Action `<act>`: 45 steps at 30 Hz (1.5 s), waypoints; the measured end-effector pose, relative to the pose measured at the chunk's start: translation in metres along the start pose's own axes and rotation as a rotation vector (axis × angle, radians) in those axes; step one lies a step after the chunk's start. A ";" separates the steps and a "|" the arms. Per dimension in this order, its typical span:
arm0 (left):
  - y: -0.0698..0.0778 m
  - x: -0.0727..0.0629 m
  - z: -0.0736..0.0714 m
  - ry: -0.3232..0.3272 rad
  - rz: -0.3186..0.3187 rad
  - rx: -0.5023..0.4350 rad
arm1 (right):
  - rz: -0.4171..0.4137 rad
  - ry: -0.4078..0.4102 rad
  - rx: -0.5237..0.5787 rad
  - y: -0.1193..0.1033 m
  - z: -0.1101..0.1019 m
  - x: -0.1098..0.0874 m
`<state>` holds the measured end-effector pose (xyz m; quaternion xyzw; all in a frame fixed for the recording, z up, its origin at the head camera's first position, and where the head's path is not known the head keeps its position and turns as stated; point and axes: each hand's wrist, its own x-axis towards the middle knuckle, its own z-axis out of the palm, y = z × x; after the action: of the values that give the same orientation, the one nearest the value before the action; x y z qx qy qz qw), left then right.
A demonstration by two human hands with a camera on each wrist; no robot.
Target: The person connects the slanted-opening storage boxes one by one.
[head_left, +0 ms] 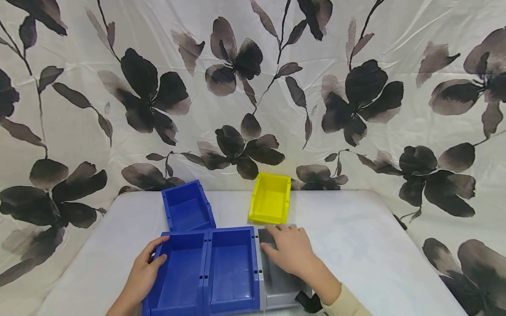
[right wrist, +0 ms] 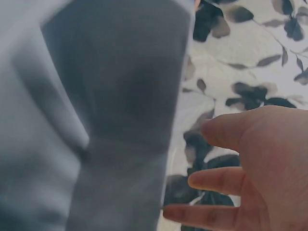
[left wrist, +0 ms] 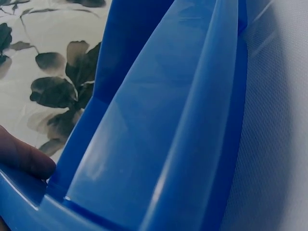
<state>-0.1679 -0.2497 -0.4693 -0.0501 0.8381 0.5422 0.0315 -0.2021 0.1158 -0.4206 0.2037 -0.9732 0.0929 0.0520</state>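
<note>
Two blue plastic bins stand side by side on the white table, a left blue bin (head_left: pixel 179 274) and a middle blue bin (head_left: pixel 232 274). To their right, a grey bin (head_left: pixel 282 300) lines up with them. My left hand (head_left: pixel 140 274) grips the left wall of the left blue bin, thumb over its rim; a fingertip (left wrist: pixel 36 161) on that rim shows in the left wrist view. My right hand (head_left: pixel 293 252) is over the grey bin with fingers spread. In the right wrist view, the extended fingers (right wrist: pixel 219 180) lie beside the grey bin's wall (right wrist: pixel 130 96).
A third blue bin (head_left: pixel 187 206) sits tilted behind the left one. A yellow bin (head_left: pixel 270 199) stands behind the grey bin, near the table's back edge. Floral cloth (head_left: pixel 233 109) hangs behind the white table (head_left: pixel 367 254).
</note>
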 end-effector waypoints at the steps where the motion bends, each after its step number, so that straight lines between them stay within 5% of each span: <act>1: 0.000 0.000 0.000 0.002 0.002 0.001 | 0.004 0.016 0.014 0.003 -0.003 0.002; 11: -0.001 0.000 -0.001 0.000 0.015 0.005 | 0.162 0.101 0.311 0.040 -0.032 0.029; 19: 0.000 -0.001 0.000 -0.003 0.013 -0.001 | 0.209 0.229 0.524 0.087 -0.027 0.056; 29: -0.002 0.000 -0.001 -0.004 0.005 0.005 | 0.430 0.153 0.988 0.118 -0.008 0.082; 45: -0.001 0.000 -0.002 0.021 0.005 -0.012 | 0.551 0.070 1.235 0.130 0.028 0.105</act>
<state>-0.1678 -0.2519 -0.4695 -0.0541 0.8352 0.5469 0.0210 -0.3526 0.1861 -0.4539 -0.0628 -0.7556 0.6485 -0.0678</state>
